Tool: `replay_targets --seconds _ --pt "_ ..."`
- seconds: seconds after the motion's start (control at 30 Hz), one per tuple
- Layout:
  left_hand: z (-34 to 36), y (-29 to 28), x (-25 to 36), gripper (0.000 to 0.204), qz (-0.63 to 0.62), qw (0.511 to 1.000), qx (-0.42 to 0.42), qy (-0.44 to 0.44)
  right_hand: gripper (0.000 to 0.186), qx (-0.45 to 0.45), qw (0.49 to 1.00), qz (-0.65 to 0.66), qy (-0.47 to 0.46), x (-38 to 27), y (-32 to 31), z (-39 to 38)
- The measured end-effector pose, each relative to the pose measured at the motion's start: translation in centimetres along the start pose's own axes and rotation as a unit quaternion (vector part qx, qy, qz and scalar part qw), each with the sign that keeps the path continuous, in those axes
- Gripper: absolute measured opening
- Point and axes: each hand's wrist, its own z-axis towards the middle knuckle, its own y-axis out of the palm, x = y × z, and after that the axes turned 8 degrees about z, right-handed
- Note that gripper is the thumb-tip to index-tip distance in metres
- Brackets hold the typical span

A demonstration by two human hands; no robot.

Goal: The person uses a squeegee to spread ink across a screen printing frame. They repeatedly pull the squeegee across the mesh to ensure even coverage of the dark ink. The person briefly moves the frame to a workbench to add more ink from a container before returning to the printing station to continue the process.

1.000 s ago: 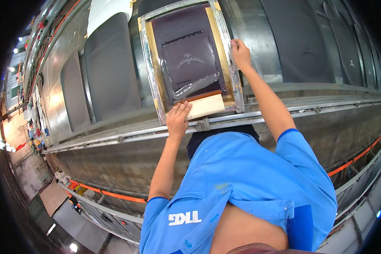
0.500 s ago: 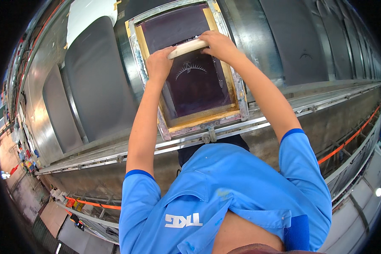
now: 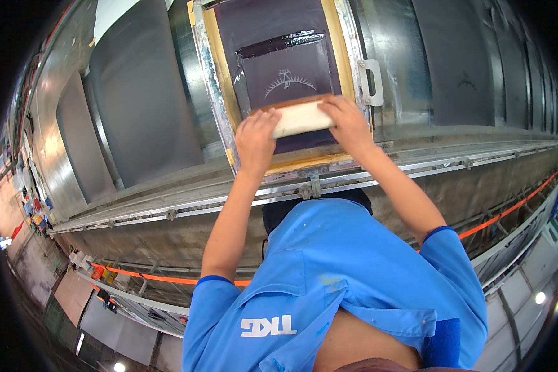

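A squeegee (image 3: 302, 120) with a pale handle and a reddish-brown blade edge lies across the near part of a screen printing frame (image 3: 348, 53). My left hand (image 3: 256, 137) grips its left end, my right hand (image 3: 348, 127) its right end. Fingers of both hands curl over the handle. Beyond the squeegee, the dark mesh bears a pale arched, spiky design (image 3: 287, 82). A glossy band of dark ink (image 3: 280, 43) runs across the mesh farther off. Tan tape lines the inside of the frame, and a white handle (image 3: 372, 82) sticks out from its right side.
Dark flat sheets (image 3: 139, 105) lie on the long metal table to the left, more (image 3: 452, 68) to the right, one with a faint arched print. A metal rail (image 3: 229, 199) runs along the near table edge. An orange strip (image 3: 167, 278) passes behind me.
Both hands have pulled the squeegee toward me, from beyond the design to the near side of it. A dark ink band now shows on the far mesh, and the white frame handle has come into sight.
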Motion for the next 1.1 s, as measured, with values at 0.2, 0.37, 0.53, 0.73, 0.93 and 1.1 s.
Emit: replay_targets --seconds 0.2,0.37,0.53,0.73,0.93,1.1 --pt "12.6 1.1 -4.3 0.038 0.0 0.999 0.053 0.012 0.048 0.031 0.998 -0.044 -0.038 5.0 -2.4 12.2" --pt "15.3 1.8 -5.4 0.035 0.012 1.0 0.016 -0.006 0.044 0.041 0.998 -0.031 -0.028 6.3 -1.7 14.4" --pt "7.2 1.7 -2.8 0.041 -0.001 1.0 -0.017 -0.011 0.051 0.024 1.0 0.005 -0.01 3.7 -0.6 5.7" --pt "-2.4 1.0 1.1 0.041 0.0 1.0 -0.013 0.011 0.052 -0.021 0.999 -0.023 -0.009 0.5 -0.1 -3.6" --pt "-3.0 -0.6 2.5 0.042 -0.009 1.0 -0.009 -0.018 0.049 0.167 0.975 0.113 0.088 6.8 -5.1 0.3" --pt "-3.8 -0.1 2.6 0.048 -0.022 0.999 0.008 -0.03 0.03 0.182 0.929 0.18 0.268 12.4 -2.7 5.3"
